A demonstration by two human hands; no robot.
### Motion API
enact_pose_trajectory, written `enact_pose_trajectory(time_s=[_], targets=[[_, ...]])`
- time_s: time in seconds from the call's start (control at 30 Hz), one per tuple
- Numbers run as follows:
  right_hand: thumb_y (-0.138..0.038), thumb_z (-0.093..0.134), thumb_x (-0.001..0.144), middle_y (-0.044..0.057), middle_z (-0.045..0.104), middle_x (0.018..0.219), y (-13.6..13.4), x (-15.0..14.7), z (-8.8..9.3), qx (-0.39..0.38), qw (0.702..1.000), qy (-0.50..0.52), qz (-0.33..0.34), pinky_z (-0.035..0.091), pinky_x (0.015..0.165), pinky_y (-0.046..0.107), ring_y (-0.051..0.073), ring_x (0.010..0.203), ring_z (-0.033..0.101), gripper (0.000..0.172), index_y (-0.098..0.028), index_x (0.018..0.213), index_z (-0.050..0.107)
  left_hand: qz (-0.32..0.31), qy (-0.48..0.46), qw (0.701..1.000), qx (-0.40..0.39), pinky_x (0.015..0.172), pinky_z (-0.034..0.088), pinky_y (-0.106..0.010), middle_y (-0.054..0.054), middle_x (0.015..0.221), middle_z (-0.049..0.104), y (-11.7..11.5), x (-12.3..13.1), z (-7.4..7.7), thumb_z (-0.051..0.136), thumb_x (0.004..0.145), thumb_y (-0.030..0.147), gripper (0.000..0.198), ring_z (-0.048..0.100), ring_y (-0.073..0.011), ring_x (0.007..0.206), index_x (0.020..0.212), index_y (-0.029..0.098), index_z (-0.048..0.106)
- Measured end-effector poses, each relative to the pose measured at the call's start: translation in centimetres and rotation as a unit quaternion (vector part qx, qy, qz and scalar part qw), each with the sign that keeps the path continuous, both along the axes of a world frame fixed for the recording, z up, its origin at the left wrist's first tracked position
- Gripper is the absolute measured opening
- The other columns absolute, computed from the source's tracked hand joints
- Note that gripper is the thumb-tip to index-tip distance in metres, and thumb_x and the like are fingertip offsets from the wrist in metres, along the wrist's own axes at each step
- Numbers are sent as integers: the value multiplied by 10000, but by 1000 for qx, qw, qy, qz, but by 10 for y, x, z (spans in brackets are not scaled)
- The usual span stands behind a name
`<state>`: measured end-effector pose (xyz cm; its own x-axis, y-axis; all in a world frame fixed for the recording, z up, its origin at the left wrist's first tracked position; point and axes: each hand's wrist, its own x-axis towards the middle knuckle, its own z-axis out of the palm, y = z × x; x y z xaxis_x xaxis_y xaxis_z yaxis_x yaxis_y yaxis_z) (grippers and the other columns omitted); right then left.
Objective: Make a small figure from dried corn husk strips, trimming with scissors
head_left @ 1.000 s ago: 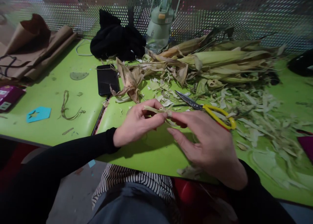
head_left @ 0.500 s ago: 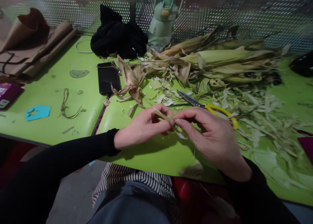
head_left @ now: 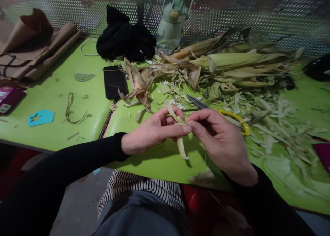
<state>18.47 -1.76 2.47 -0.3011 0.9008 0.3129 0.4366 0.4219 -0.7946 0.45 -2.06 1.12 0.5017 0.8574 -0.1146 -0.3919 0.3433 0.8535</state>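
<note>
My left hand point(head_left: 154, 129) is closed on a pale strip of corn husk point(head_left: 181, 147), thumb on top. One end of the strip sticks up above the fingers and the other hangs down. Thumb and forefinger of my right hand point(head_left: 221, 136) pinch the husk at its right side, touching the left thumb tip. Behind the right hand lie scissors point(head_left: 242, 122) with yellow handles, partly hidden. Shredded husk point(head_left: 270, 122) spreads to the right, and larger husks point(head_left: 237, 60) are piled at the back.
A black phone point(head_left: 115, 82), a bottle point(head_left: 170, 30) and black cloth point(head_left: 126, 38) stand or lie behind my hands. Farther left are brown paper point(head_left: 38, 47), a blue tag point(head_left: 41, 118), twisted cord point(head_left: 69, 109) and a purple pack point(head_left: 10, 98). The green table's point(head_left: 154, 169) front edge is near my lap.
The husk strip has turned more upright, and its lower end now hangs below the fingers. My left thumb has moved right across the strip. The right hand has shifted slightly up and left.
</note>
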Motion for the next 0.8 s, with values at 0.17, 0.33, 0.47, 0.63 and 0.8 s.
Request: enact_pose_trajectory(time_s=[0.17,0.33,0.47,0.63,0.8], targets=[[-350,678,892,-5,678,746,1,1,-1,-82,995,49,13,487,512,222,121,602,603,150,-211,846,649,18,40,996,77,587,439,-189,69,741,552,-1,1,3,834,708,182,390,494,-37,604,875,191,481],[-350,684,884,1,687,762,3,2,-1,-86,996,39,3,512,579,239,137,658,632,147,-214,843,649,-1,56,997,52,581,415,-208,72,671,530,-6,1,-1,793,793,318,368,501,-62,594,916,194,470],[-377,678,886,14,693,783,3,1,1,-105,994,31,0,534,641,278,162,700,655,168,-216,849,646,9,52,997,49,636,437,-226,21,750,578,-3,-2,-2,666,899,411,278,554,-82,673,894,167,534],[-350,672,882,16,691,794,4,-1,2,-112,993,38,2,532,649,286,160,694,649,137,-220,848,644,3,79,995,62,627,419,-217,33,700,570,5,-5,-2,739,837,320,242,504,-65,625,862,141,577],[-315,665,876,9,686,784,4,-1,4,-127,991,37,1,513,607,262,144,670,627,102,-218,854,644,42,116,989,86,556,369,-200,28,706,592,4,-4,-4,687,862,238,155,470,-50,585,882,130,577]])
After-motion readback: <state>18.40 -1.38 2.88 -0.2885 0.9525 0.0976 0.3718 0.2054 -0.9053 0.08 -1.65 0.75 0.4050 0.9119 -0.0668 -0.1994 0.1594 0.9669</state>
